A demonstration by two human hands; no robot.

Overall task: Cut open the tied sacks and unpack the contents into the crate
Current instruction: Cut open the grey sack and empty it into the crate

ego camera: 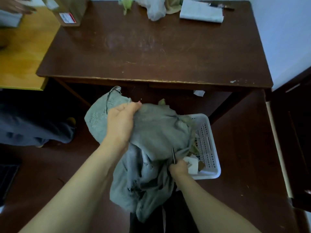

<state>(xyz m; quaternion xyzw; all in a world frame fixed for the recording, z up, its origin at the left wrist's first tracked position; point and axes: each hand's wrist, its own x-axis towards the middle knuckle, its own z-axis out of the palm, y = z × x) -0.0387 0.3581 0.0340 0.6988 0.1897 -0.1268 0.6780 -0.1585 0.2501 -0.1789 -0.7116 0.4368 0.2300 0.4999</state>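
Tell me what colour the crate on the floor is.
White; the crate shows best in the head view.

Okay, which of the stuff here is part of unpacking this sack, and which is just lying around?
In use: grey sack, white crate, blade, left hand, right hand.
Lying about, on the table: cardboard box, white bag, folded white cloth.

The one head camera is looking forward and steeply down from the person's head, hanging close over the left hand [120, 121], the right hand [179, 168] and the sack [156, 132] above the crate [207, 148]. It is facing a table [151, 47] beyond, and the wide lens is probably bending the frame's outer edges.
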